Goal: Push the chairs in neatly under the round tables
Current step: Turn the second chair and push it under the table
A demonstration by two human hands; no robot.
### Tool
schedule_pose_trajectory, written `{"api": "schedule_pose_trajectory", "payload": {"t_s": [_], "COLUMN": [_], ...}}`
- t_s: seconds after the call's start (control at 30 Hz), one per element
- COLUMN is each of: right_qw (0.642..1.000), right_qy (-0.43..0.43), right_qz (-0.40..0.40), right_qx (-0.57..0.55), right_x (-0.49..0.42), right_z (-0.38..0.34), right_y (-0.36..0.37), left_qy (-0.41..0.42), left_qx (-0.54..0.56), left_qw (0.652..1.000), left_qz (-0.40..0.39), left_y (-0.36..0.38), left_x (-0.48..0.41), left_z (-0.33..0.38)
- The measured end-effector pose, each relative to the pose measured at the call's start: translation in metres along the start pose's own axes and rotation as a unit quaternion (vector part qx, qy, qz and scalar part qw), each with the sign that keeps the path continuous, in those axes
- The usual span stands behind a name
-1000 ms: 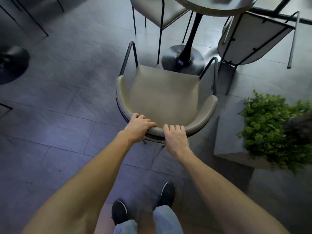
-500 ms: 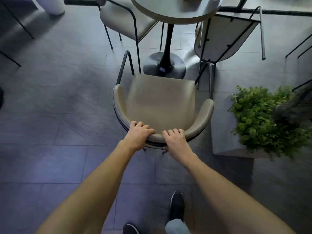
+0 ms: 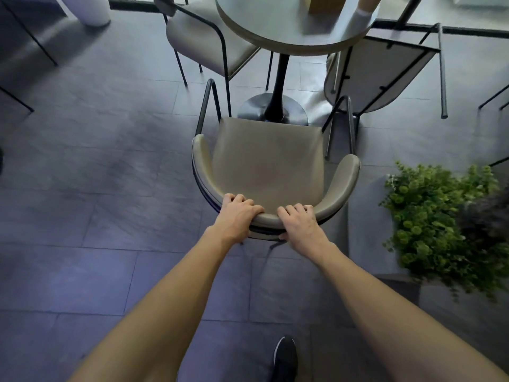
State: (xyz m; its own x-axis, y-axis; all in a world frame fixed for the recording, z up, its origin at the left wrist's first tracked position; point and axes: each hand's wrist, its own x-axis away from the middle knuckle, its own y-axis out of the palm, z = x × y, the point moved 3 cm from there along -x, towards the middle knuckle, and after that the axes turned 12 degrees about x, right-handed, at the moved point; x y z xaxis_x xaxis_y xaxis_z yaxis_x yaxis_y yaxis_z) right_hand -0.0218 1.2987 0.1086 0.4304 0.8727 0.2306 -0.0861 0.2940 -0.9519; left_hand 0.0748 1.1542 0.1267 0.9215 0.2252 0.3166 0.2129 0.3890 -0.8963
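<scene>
Side chair [image 3: 209, 37] sits partly under the left edge of the table [image 3: 289, 26]. L hand [image 3: 238, 216] curls over the top of the armchair [image 3: 267, 161] backrest, fingers wrapped onto the inner side. Armchair faces the table, seat front near the pedestal base. R hand [image 3: 298, 220] grips the same backrest just right of L, fingers bent over the rim. Tipped chair [image 3: 385, 67] is by the table's right side, seat underside showing. Plant [image 3: 440, 216] far right.
</scene>
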Motion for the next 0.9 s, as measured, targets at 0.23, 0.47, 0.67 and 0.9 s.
{"api": "schedule_pose_trajectory", "payload": {"t_s": [0.23, 0.47, 0.67, 0.9], "right_qw": [1.0, 0.998, 0.997, 0.996], "right_qy": [0.015, 0.063, 0.066, 0.073], "right_qz": [-0.015, -0.016, -0.025, -0.047], "right_qx": [0.009, -0.006, -0.017, -0.026], "right_x": [-0.041, -0.077, -0.102, -0.122], "right_z": [0.015, 0.027, 0.042, 0.05], "right_y": [-0.007, -0.009, -0.01, -0.015], "left_qy": [-0.001, 0.019, 0.041, 0.054], "left_qx": [0.01, 0.013, 0.025, 0.026], "left_qw": [1.0, 1.0, 0.999, 0.998], "left_qz": [0.007, 0.004, -0.011, -0.019], "left_y": [-0.018, -0.037, -0.051, -0.062], "left_x": [-0.04, -0.075, -0.101, -0.121], "left_z": [-0.016, -0.034, -0.043, -0.053]}}
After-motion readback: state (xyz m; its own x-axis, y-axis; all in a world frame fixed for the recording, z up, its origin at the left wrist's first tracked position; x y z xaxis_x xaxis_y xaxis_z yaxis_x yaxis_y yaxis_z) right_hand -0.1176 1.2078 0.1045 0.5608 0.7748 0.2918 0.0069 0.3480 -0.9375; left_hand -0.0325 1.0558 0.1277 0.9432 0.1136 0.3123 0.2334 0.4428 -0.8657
